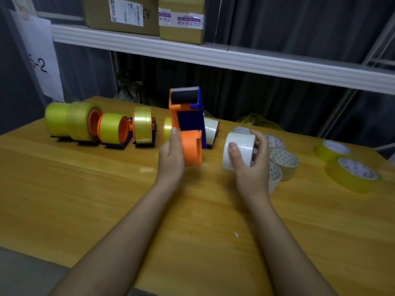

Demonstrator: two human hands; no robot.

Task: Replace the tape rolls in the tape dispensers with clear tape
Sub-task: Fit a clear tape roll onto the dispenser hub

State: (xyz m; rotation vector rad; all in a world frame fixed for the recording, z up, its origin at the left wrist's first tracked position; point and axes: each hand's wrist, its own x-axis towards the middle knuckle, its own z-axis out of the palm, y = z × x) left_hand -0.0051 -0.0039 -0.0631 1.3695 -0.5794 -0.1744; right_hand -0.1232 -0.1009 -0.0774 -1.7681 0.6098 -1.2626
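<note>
An orange-and-blue plastic tape dispenser (188,124), its orange hub bare and black roller uppermost, is gripped at frame centre by the left hand (172,154). A whitish clear tape roll (239,151) is gripped just right by the right hand (252,163), above the wooden surface (85,189).

A wooden table with an orange-brown grained top (85,178) fills the foreground. Above it runs a long white shelf board (192,54), carrying two brown cardboard boxes: a larger one with a white printed label (119,16) and, touching its right side, a smaller one sealed with purple-printed white tape (181,20). A white paper sheet with handwritten marks (40,58) hangs at left; dark grey pleated curtains (299,35) form the backdrop
</note>
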